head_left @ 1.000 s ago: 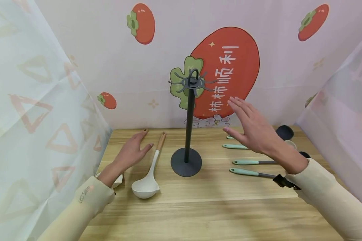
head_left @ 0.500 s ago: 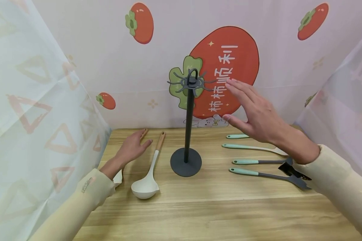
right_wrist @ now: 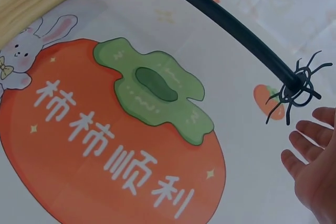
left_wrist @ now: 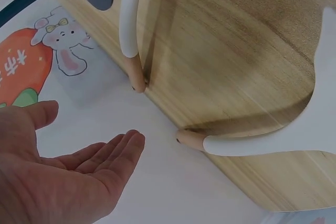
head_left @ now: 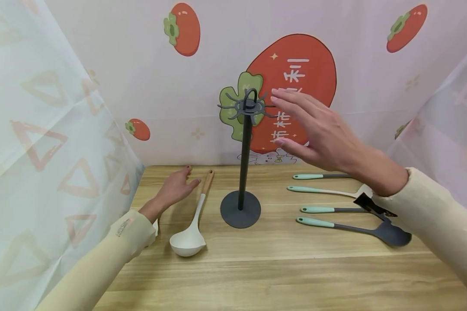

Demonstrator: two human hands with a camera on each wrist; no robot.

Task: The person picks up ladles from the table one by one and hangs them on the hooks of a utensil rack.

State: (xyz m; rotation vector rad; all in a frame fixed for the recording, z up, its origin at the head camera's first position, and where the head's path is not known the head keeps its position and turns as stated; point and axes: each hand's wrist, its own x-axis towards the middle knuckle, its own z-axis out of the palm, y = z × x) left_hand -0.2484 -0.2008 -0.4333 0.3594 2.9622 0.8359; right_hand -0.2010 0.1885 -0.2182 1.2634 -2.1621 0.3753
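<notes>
My left hand point(head_left: 176, 188), fingers relaxed and holding nothing, hovers over a white utensil with a wooden handle point(left_wrist: 241, 144). In the head view the hand and sleeve hide most of that utensil. Right of it lies a white ladle point(head_left: 187, 242) with a wooden handle, bowl toward me. Upright in the middle stands a dark grey utensil rack point(head_left: 244, 160) with a round base and a ring of hooks on top. My right hand point(head_left: 321, 134) is raised, fingers extended, its fingertips close to the hooks; the right wrist view shows a gap between them.
Several mint-handled utensils lie on the right, among them a dark spoon-like one point(head_left: 391, 233) and a pale one point(head_left: 327, 191); my right arm covers some heads. Fabric walls with persimmon prints enclose the wooden table point(head_left: 257, 280) at back and sides.
My right hand has moved up and left, toward the rack's hooks. The left hand has shifted slightly right over the wooden handle. The utensils and rack stay in place.
</notes>
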